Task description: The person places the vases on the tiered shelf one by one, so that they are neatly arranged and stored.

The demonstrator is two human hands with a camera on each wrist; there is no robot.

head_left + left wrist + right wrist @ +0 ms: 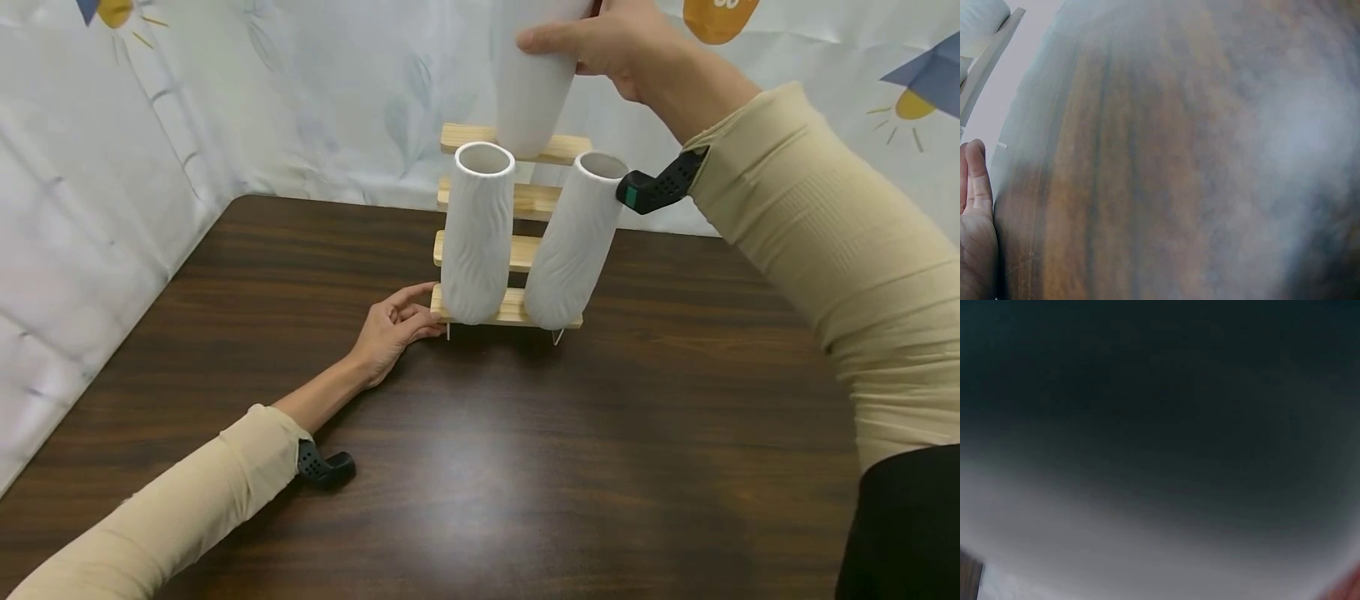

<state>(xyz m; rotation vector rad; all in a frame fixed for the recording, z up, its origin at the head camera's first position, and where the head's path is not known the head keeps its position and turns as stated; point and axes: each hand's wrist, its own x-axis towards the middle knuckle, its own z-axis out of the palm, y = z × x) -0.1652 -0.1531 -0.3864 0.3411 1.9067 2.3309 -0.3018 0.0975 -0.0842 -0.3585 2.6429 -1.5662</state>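
Observation:
In the head view a small tiered rack of pale wooden slats on white wire legs stands on the table. Two white ribbed ceramic vases lean on its slats: an upright left vase and a tilted right vase, mouths up. My right hand grips a third white vase high up, thumb across its side; its lower end overlaps the top slat and its top is cut off. My left hand holds the left end of the bottom slat. The left wrist view catches part of that hand.
The dark wood-grain table runs out in front of the rack. A white printed curtain hangs behind and along the left side. Black wrist cameras sit on both sleeves, the right camera overlapping the right vase's rim. The right wrist view is mostly blocked by a dark, blurred surface.

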